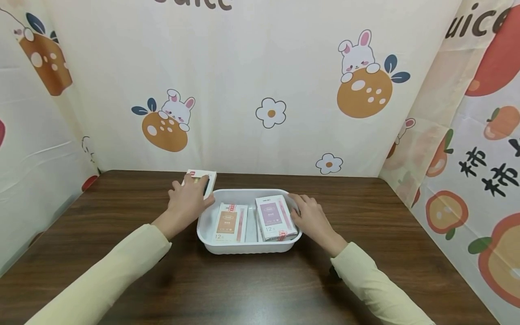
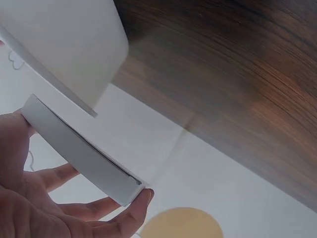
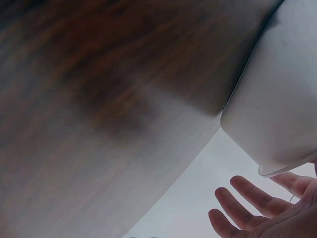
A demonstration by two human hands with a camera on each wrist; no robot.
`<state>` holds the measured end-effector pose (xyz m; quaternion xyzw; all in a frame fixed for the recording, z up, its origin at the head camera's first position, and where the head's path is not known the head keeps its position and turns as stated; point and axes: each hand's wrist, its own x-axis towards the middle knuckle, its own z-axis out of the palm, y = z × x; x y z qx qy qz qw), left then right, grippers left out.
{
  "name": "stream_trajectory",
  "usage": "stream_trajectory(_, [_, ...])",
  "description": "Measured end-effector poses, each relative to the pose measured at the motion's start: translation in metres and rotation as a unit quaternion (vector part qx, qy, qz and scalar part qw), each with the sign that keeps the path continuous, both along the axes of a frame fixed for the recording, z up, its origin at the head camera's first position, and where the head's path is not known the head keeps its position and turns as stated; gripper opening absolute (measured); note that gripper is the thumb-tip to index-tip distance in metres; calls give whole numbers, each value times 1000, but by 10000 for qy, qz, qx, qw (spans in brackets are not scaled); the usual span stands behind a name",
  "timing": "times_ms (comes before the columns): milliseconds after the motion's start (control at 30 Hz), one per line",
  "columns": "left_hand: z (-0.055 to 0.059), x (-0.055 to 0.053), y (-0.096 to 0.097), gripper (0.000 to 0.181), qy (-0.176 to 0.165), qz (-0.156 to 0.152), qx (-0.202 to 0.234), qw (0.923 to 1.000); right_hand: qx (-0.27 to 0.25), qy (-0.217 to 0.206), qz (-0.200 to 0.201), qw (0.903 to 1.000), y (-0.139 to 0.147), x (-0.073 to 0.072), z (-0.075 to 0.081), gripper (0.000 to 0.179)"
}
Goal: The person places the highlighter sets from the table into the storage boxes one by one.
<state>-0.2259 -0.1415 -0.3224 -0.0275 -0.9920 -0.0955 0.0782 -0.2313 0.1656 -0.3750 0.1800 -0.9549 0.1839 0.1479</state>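
Observation:
My left hand (image 1: 187, 203) grips a flat white box (image 1: 211, 176) by its edges, just behind and left of a white plastic basket (image 1: 249, 248). In the left wrist view the box (image 2: 81, 148) sits between thumb and fingers, one narrow side facing the camera. In the basket's left half lies a white box with an orange label (image 1: 226, 223). To its right, a white box with a purple label (image 1: 272, 214) rests tilted. My right hand (image 1: 310, 216) is at the basket's right rim; the right wrist view shows its fingers (image 3: 257, 196) loosely extended beside the basket wall (image 3: 272, 99).
The basket stands on a dark wooden table (image 1: 252, 289). A printed curtain (image 1: 227, 90) hangs behind the table's back edge, and more patterned cloth closes off the left and right sides.

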Motion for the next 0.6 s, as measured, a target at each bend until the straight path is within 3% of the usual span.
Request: stream_trajectory(600, [-5, 15, 31, 61, -48, -261, -114, 9996, 15, -10, -31, 10000, 0, 0, 0, 41])
